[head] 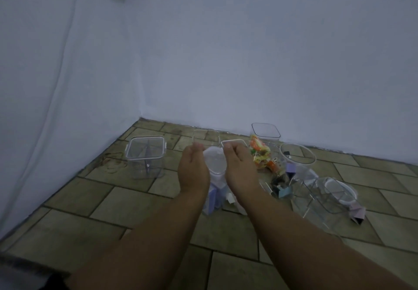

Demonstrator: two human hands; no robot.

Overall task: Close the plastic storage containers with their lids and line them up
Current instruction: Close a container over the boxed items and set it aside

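Between my two hands stands a clear container (215, 195) with purple contents, and a round clear lid (214, 161) rests on its top. My left hand (193, 171) presses the lid's left edge and my right hand (240, 169) presses its right edge, fingers curled over the rim. A square clear container (146, 157) with a clip lid stands closed at the left. A round open container (297, 157) stands at the right. Another clear container (325, 195) lies tilted at the right front, with a round white lid (348, 195) beside it.
A tall square container (265, 132) stands by the wall. Another clear square container (206, 138) sits behind my hands. Colourful wrapped sweets (261, 154) and binder clips (281, 186) lie scattered on the tiled floor. Walls meet in a corner at the back left.
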